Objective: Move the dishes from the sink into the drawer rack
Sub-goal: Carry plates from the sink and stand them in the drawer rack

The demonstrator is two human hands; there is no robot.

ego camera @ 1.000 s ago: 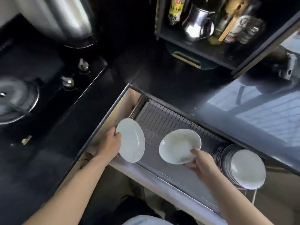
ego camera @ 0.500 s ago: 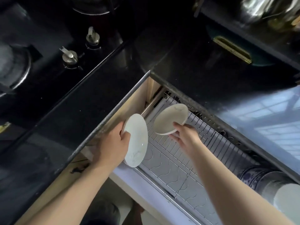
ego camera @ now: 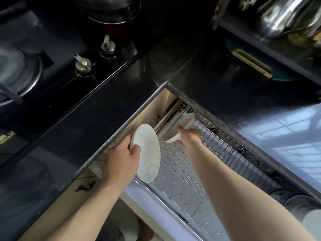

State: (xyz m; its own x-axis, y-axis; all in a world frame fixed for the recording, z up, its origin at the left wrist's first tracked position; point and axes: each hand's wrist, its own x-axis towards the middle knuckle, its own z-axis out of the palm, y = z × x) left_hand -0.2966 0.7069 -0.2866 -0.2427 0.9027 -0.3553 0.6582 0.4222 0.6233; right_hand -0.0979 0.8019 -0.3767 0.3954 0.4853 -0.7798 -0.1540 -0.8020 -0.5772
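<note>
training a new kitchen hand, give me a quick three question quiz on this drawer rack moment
1. True or false: both hands hold a dish.
2. Which hand sets its dish at the rack's far end? A) left B) right
3. Fill in: the left hand's plate is held ___ the rack, not in it.

Key:
1. True: left hand holds a white plate, right hand a white dish.
2. B, in the wire rack.
3. above

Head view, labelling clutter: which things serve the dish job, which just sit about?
Job: left hand gripping white plate; right hand setting white dish into drawer rack.
Idle: stove knobs, steel kettle.
</note>
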